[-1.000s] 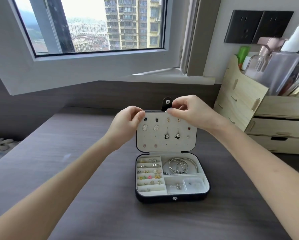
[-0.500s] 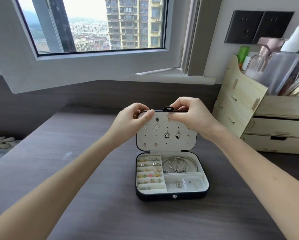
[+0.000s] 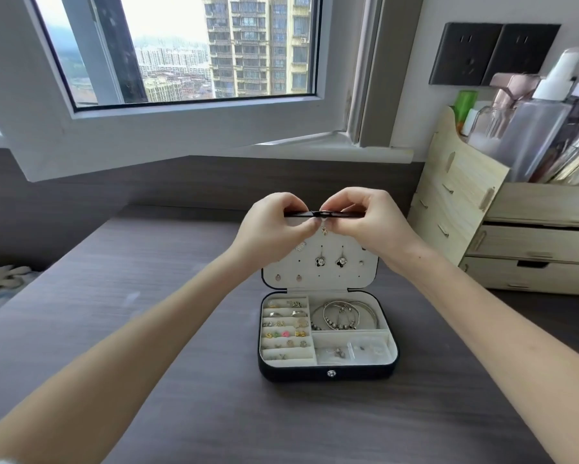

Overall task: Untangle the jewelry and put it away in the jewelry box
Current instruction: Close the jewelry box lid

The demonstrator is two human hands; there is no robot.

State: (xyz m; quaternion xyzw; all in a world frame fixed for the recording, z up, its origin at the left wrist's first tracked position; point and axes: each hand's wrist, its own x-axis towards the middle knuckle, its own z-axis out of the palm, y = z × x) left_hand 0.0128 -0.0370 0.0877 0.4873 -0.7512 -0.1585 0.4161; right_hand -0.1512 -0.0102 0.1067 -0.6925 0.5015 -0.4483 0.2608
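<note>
Head view looks down on a black jewelry box (image 3: 298,372) standing open on a dark wood-grain table (image 3: 194,416), just right of the middle of the frame. Its lid (image 3: 318,274) is raised, its top edge showing as a thin black line, and both hands meet on that edge. The left hand (image 3: 274,226) has its fingers curled over the edge with the thumb beneath, pinching it. The right hand (image 3: 370,222) grips it the same way, and the two sets of fingertips nearly touch at the centre, by the snap tab (image 3: 318,214). Whether some small piece is also caught between the fingertips I cannot tell, as the spot is too small to read. On the pale inside of the lid hangs a pair of flower earrings (image 3: 320,261), with a few studs around them. In the tray below, rings and studs (image 3: 286,333) sit in the padded rows at the left. Bracelets (image 3: 345,316) lie coiled in the upper right compartment, and a little clear bag (image 3: 365,350) lies in the lower right one. A wooden organizer (image 3: 462,202) holding bottles (image 3: 536,128) stands at the right edge of the frame, and a window (image 3: 187,51) fills the upper left.
</note>
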